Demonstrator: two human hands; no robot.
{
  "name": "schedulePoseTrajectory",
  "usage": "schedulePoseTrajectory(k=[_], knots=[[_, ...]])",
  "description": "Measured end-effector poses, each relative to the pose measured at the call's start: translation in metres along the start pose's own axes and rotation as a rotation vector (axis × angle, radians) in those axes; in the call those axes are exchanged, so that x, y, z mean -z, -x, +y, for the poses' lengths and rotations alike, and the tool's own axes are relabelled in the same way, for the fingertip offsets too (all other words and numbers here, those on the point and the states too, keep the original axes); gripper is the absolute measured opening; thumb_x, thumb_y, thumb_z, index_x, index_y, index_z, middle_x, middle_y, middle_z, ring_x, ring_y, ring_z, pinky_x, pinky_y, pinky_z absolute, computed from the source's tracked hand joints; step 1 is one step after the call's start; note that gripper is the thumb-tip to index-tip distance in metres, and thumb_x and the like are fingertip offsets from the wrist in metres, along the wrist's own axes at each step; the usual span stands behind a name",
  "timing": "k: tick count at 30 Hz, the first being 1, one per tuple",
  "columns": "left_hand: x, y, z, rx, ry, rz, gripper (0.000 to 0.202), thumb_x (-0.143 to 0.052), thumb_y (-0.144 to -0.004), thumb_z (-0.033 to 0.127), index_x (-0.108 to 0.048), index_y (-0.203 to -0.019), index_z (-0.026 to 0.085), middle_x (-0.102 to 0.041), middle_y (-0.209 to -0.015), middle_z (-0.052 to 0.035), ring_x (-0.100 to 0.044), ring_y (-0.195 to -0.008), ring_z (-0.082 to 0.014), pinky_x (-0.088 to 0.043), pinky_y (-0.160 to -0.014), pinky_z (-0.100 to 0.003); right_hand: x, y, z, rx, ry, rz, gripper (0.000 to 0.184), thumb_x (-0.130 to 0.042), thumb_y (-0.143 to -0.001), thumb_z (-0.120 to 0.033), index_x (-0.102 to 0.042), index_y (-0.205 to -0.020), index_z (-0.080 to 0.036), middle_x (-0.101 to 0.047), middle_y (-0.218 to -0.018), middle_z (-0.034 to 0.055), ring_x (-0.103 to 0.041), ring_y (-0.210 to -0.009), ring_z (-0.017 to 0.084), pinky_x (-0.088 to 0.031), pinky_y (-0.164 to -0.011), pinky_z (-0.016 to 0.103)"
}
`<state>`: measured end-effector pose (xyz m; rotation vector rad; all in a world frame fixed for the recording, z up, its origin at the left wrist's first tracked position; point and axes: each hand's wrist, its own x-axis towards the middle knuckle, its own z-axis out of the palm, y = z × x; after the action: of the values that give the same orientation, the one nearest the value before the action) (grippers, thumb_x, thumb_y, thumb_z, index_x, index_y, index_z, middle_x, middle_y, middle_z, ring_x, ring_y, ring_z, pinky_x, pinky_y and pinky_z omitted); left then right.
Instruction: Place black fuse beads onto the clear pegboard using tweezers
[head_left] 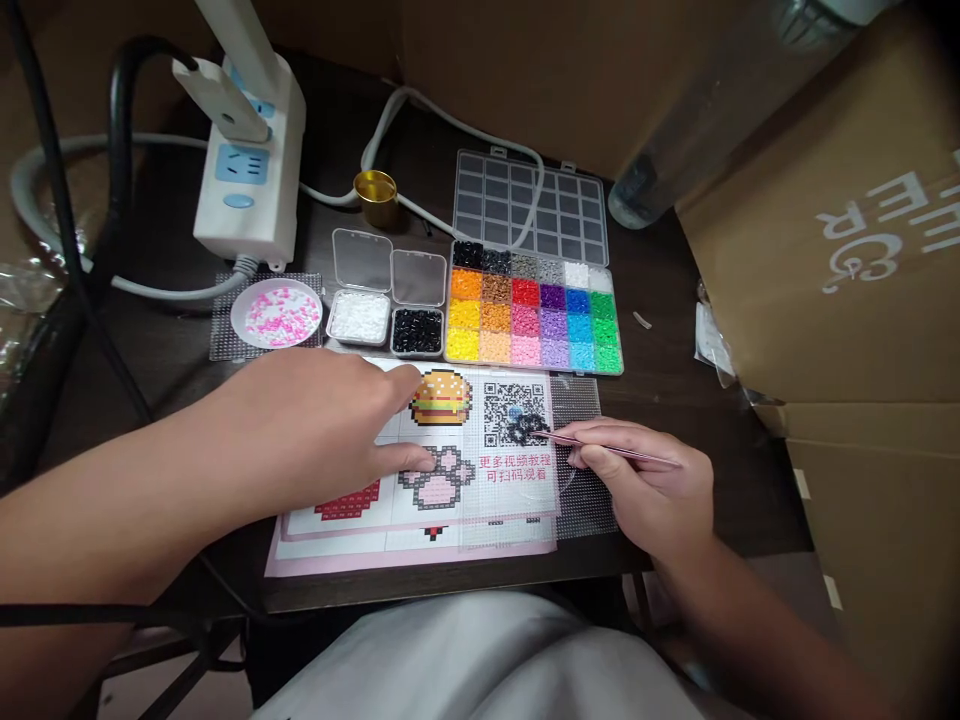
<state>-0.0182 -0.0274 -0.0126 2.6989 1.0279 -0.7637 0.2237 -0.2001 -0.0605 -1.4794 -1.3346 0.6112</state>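
Observation:
My right hand pinches a pair of pinkish tweezers. Their tips reach a cluster of black beads on a clear pegboard, which partly covers a printed pattern sheet. Beneath the cluster lies a QR code with red Chinese print below. My left hand rests over the sheet, thumb and index finger apart and holding nothing; its other fingers are out of sight. Between that thumb and the index finger's side show a burger pattern and a pink paw pattern.
Behind the sheet stand a bead box sorted by colour, a white-bead case, a black-bead case and a dish of pink and white beads. Farther back are a gold cup and a power strip. Cardboard borders the right.

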Motion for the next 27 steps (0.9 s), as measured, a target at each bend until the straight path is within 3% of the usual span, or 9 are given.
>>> schedulePoseTrajectory(k=[17,22,27], knots=[[0.001,0.003,0.001,-0.011,0.010,0.013,0.048,-0.061,-0.089,0.067,-0.074,-0.110,0.026,-0.077,-0.078,-0.0114,-0.071,-0.073,-0.0320,-0.045,-0.061,-0.040,0.003,0.002,0.001,0.002,0.046,-0.010,0.032,-0.074,-0.091,-0.005,-0.088,-0.094,-0.034,-0.087,-0.096,-0.0053,-0.085,-0.087,0.015,-0.071,-0.082,0.024],[0.002,0.002,0.002,0.017,0.054,-0.072,0.066,-0.060,-0.082,0.079,-0.075,-0.118,0.027,-0.077,-0.080,-0.0132,-0.073,-0.076,-0.0366,-0.051,-0.068,-0.045,0.006,0.008,0.000,-0.035,0.098,0.011,0.030,-0.076,-0.093,-0.009,-0.087,-0.097,-0.037,-0.087,-0.097,-0.0050,-0.085,-0.088,0.017,-0.072,-0.084,0.029],[0.003,0.003,0.002,0.012,0.090,-0.092,0.076,-0.057,-0.083,0.081,-0.071,-0.135,0.027,-0.079,-0.087,-0.0127,-0.074,-0.085,-0.0378,-0.052,-0.079,-0.046,0.006,0.012,0.004,-0.040,0.119,0.038,0.024,-0.079,-0.094,-0.015,-0.087,-0.096,-0.036,-0.087,-0.098,-0.0054,-0.084,-0.088,0.015,-0.070,-0.088,0.026]])
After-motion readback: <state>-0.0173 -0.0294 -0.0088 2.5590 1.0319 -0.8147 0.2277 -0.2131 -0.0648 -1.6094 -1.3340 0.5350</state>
